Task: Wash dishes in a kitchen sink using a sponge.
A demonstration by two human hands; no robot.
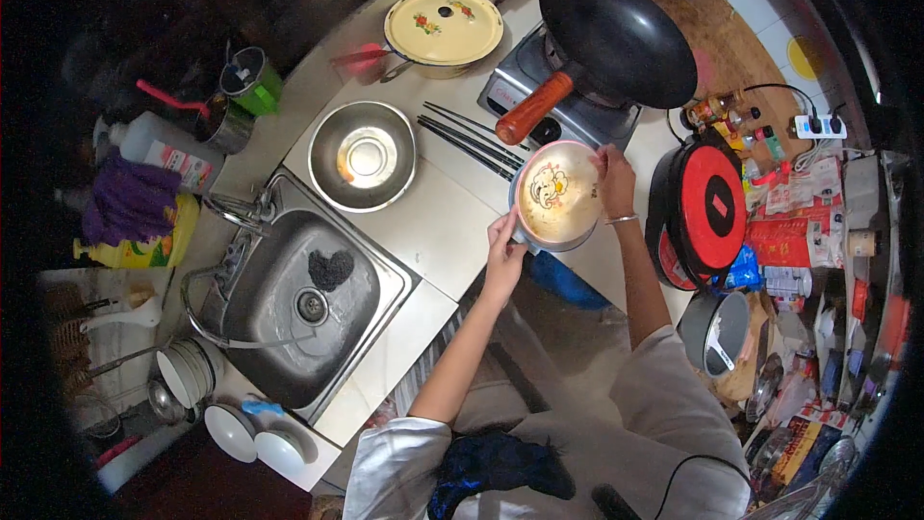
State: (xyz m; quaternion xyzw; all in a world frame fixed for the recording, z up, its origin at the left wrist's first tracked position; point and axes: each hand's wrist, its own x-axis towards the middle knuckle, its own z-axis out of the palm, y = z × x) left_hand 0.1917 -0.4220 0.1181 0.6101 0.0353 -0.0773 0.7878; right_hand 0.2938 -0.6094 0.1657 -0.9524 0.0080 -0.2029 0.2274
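Observation:
A pink-rimmed bowl with a cartoon figure inside is held between both hands near the counter's front edge. My left hand grips its lower left rim, and my right hand has its upper right rim. Beneath the bowl shows a bluish bowl or pan, partly hidden. Several dark chopsticks lie just left of it. Above stands a black wok with a wooden handle, on a gas stove. A steel basin sits farther left on the counter.
The steel sink holds a dark scouring pad. A lidded enamel pot stands at the back. On the right are a red-lidded appliance, a grey pot and bottles. White bowls stand at lower left.

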